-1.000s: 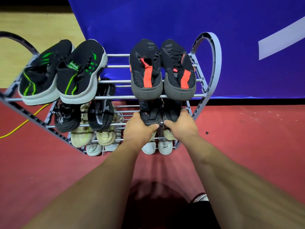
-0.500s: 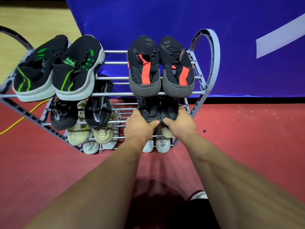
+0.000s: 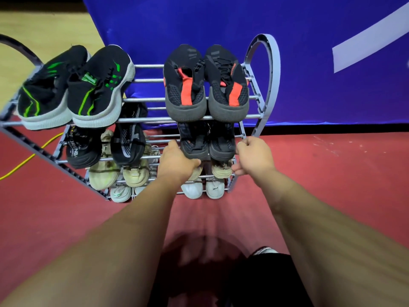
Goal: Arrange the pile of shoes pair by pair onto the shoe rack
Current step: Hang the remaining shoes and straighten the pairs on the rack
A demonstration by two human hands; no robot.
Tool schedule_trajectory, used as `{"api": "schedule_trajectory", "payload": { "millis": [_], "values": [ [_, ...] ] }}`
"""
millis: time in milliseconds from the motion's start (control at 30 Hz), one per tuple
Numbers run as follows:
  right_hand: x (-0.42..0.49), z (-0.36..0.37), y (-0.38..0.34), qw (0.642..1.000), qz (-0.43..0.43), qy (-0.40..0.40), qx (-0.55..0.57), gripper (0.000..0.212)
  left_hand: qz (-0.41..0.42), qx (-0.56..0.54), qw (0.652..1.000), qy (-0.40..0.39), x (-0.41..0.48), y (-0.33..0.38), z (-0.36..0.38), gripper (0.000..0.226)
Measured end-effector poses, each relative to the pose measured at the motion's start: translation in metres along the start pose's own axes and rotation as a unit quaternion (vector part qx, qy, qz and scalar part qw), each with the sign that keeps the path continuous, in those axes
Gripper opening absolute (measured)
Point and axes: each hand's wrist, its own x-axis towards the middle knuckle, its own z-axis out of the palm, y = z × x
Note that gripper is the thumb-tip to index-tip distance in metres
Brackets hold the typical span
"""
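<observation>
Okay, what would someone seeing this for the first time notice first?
Two black pairs top the shoe rack: green-striped sneakers on the left, orange-striped sneakers on the right, against a blue backdrop. On the shelf below, the left hand grips a dark pair at its near end, the right hand just beside it.

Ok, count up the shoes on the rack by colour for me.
black shoes with green stripes: 2
black shoes with orange-red panels: 2
other black shoes: 4
beige shoes: 4
white shoes: 4
Total: 16
</observation>
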Motion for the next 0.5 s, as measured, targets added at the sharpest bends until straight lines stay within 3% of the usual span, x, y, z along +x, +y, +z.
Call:
{"api": "schedule_trajectory", "payload": {
  "millis": [200, 267, 400, 500],
  "values": [
    [-0.010, -0.021, 0.015, 0.991, 0.011, -0.057, -0.120, 0.021, 0.007, 0.004, 1.000, 0.013, -0.008, -0.006, -0.016, 0.067],
    [-0.012, -0.024, 0.017, 0.977, 0.041, -0.131, -0.166, 0.019, 0.009, 0.007, 1.000, -0.004, -0.013, -0.006, -0.019, 0.074],
    [-0.021, -0.013, 0.007, 0.915, 0.084, -0.302, -0.255, 0.019, 0.041, 0.060, 0.996, -0.045, -0.027, -0.013, -0.039, 0.076],
    [-0.033, 0.014, -0.019, 0.889, 0.056, -0.354, -0.285, 0.023, 0.058, 0.112, 0.990, -0.063, -0.039, -0.022, -0.070, 0.066]
  ]
}}
